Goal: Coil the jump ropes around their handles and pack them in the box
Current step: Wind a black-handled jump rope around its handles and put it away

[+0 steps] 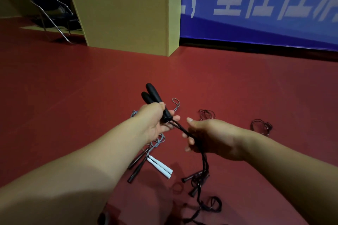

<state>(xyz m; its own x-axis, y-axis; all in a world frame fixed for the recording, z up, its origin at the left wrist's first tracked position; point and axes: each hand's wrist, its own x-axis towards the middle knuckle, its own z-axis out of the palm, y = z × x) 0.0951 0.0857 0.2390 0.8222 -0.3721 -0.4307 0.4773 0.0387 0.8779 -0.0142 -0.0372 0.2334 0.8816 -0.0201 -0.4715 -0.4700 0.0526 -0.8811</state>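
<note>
Now my left hand (155, 120) grips both black handles (155, 97); right hand (206, 139) fingers pinch rope (180, 128). Keep tension, wrap tight w/ even turns.

Your left hand (155, 121) has two black handles (152, 95), black cord (182, 130) running into your right hand (210, 139). Floor (73, 87) is plain dark red; on it a white-handled pair (161, 166) with grey cord (157, 141), plus dark brown handles (136, 167). Behind: pale yellow cabinet (126, 18), blue banner (256, 5) with white characters.
</note>
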